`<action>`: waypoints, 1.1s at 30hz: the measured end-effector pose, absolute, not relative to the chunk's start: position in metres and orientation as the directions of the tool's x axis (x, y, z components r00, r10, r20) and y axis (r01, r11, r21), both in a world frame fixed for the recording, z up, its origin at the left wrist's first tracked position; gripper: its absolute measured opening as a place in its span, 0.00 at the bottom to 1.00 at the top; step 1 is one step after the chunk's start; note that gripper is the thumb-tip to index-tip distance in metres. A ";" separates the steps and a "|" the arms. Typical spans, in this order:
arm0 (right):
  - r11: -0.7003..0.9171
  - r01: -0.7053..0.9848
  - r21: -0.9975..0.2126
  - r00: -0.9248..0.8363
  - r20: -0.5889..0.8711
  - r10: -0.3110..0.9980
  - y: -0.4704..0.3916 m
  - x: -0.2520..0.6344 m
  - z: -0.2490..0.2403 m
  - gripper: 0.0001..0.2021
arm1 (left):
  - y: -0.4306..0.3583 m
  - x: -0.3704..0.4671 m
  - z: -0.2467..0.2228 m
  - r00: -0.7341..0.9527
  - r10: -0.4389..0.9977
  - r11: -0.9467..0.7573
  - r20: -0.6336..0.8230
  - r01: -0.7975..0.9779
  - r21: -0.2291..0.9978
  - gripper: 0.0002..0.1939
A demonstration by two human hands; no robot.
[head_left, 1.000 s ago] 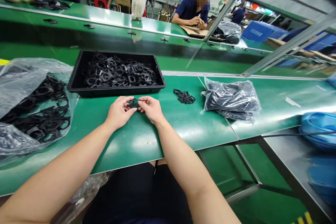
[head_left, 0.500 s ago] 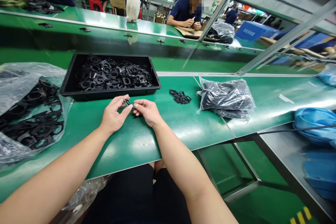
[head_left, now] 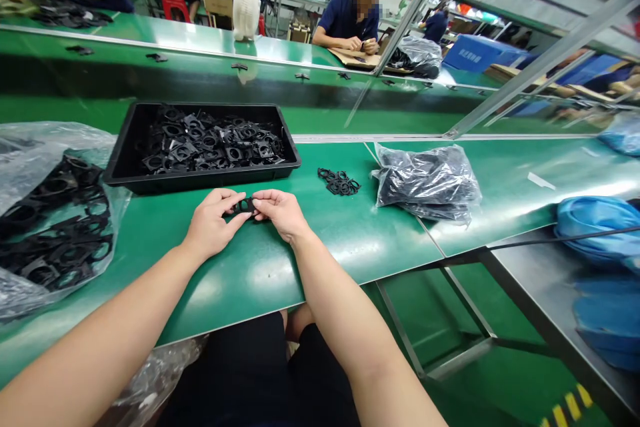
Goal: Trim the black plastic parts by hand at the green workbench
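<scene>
A green bench (head_left: 260,280) runs across the view, and beyond it a metal post (head_left: 543,65) slants up to the right. On the far side, a co-worker (head_left: 345,20) sits with hands raised over brown cardboard. At the near left, a clear plastic bag (head_left: 55,137) lies gaping, dark flat parts heaped inside it. A black tray (head_left: 205,180), piled with similar parts, takes up the space just beyond the hands, blocking the direct way across to the far side. To the right, well apart from the hands, rests a clear packet (head_left: 427,177) filled with dark pieces. Farther right is a blue bundle (head_left: 595,223), a dark cable crossing in front of it.

The left hand (head_left: 213,220) and right hand (head_left: 281,213) meet before the tray. Between right hand and packet sits a small heap of black rings (head_left: 340,182). Smallest is the black part (head_left: 245,205), held just above the bench, each grip clamped on it, thumb against fingers, from opposite sides.
</scene>
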State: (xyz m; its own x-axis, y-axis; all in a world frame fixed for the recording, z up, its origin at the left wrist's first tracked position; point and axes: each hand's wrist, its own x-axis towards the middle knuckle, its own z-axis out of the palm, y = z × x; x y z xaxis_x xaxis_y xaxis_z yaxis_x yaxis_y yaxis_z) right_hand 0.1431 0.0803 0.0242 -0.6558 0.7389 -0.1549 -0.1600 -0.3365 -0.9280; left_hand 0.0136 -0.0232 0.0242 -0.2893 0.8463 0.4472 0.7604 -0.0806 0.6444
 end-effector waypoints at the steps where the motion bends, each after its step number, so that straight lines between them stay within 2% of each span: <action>1: -0.342 -0.152 -0.927 -0.666 -0.159 0.728 0.081 0.144 0.024 0.17 | -0.023 0.013 0.024 -0.291 0.851 -0.073 0.437 0.758 0.648 0.19; 5: -0.348 -0.141 -0.927 -0.695 -0.158 0.702 0.083 0.146 0.025 0.16 | -0.022 0.013 0.024 -0.364 0.850 -0.009 0.380 0.712 0.702 0.22; 9: -0.355 -0.142 -0.924 -0.700 -0.160 0.696 0.083 0.147 0.026 0.15 | -0.022 0.012 0.023 -0.370 0.854 -0.005 0.366 0.697 0.717 0.19; 12: -0.342 -0.131 -0.931 -0.683 -0.165 0.712 0.082 0.146 0.027 0.14 | -0.022 0.011 0.023 -0.337 0.840 -0.047 0.424 0.735 0.677 0.18; 17: -0.315 -0.121 -0.941 -0.646 -0.166 0.745 0.081 0.146 0.028 0.14 | -0.023 0.009 0.024 -0.256 0.751 -0.137 0.609 0.841 0.523 0.16; 21: -0.326 -0.145 -0.934 -0.677 -0.147 0.721 0.079 0.146 0.029 0.15 | -0.023 0.010 0.026 -0.164 0.780 -0.187 0.604 0.859 0.476 0.14; 26: -0.323 -0.163 -0.932 -0.712 -0.115 0.692 0.079 0.146 0.027 0.16 | -0.024 0.010 0.024 -0.179 0.794 -0.181 0.581 0.842 0.508 0.15; 33: -0.354 -0.215 -0.910 -0.748 -0.079 0.659 0.080 0.148 0.028 0.20 | -0.022 0.011 0.025 -0.250 0.823 -0.164 0.510 0.756 0.634 0.17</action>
State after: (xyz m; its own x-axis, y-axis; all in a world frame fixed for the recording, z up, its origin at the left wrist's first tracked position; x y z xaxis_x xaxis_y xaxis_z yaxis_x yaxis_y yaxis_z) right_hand 0.1477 0.0797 0.0277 -0.7482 0.6587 -0.0792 -0.2151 -0.3537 -0.9103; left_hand 0.0108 -0.0224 0.0247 -0.2499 0.8228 0.5105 0.7556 -0.1640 0.6342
